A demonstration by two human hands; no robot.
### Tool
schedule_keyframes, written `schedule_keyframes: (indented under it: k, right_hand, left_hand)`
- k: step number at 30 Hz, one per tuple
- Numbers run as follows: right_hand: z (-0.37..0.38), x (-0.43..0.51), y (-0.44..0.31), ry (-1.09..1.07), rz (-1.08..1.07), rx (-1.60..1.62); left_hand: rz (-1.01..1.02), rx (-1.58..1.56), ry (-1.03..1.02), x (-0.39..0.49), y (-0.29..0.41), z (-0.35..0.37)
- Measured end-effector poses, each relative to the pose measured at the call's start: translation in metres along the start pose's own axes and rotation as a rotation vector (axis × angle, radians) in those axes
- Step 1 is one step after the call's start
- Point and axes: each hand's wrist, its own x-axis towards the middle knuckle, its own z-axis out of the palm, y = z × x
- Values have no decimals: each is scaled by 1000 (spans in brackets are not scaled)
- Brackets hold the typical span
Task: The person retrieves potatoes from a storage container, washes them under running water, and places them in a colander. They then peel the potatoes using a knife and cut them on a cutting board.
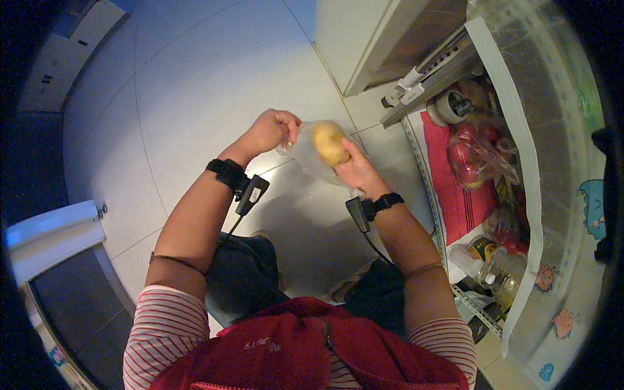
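Note:
My right hand point(357, 170) grips a yellow-brown potato point(329, 142), thumb lying along its near side. A thin clear plastic bag point(304, 161) hangs between my two hands, around and behind the potato. Whether the potato is inside the bag or against it, I cannot tell. Bent fingers of my left hand point(273, 130) pinch the bag's gathered edge, left of the potato. Both hands are held above the tiled floor, in front of my knees.
To the right, a metal rack shelf point(429, 190) holds a red cloth point(463, 214), bagged red produce point(465, 153), a pale pot point(447, 108) and an oil bottle point(504, 270). A translucent cover point(551, 146) with cartoon prints hangs alongside. Behind stands a pale cabinet point(356, 39).

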Motion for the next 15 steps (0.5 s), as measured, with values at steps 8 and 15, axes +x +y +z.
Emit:
schedule_keyframes:
  k: [8,15]
  right_hand:
    - [22,10,27,148,-153,-375]
    - [-20,7,21,37,-124,-435]
  left_hand:
    - [-288,-57,22,2,-6,36]
    - [-342,-311,25,0,-22,32]
